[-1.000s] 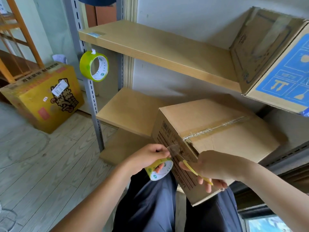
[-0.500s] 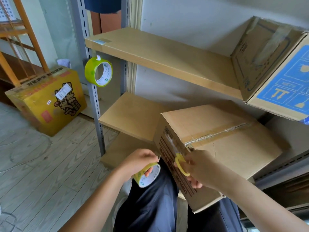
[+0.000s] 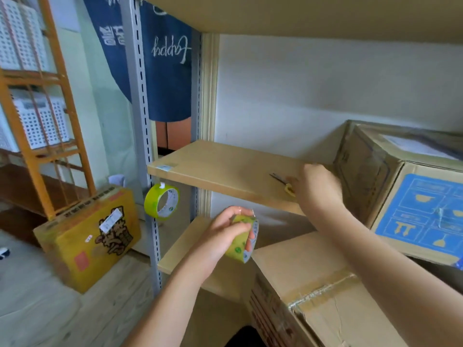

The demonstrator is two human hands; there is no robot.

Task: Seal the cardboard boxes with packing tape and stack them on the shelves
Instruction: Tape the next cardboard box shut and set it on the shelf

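tape roll (image 3: 241,237) in left grip (image 3: 220,236), right grip (image 3: 317,187) on scissors (image 3: 284,184)

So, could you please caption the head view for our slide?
Left hand holds a tape roll while right hand rests at scissors on the shelf.

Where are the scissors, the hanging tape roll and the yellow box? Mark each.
scissors (image 3: 284,183): head view, where blades meet yellow handles.
hanging tape roll (image 3: 151,202): head view, green outer band.
yellow box (image 3: 75,249): head view, printed front face.

A pale wall (image 3: 313,91) is backing the shelving; a navy cloth (image 3: 165,71) is hanging by the grey upright (image 3: 140,121), an orange rack (image 3: 50,108) standing left on the wood-plank floor (image 3: 62,309)
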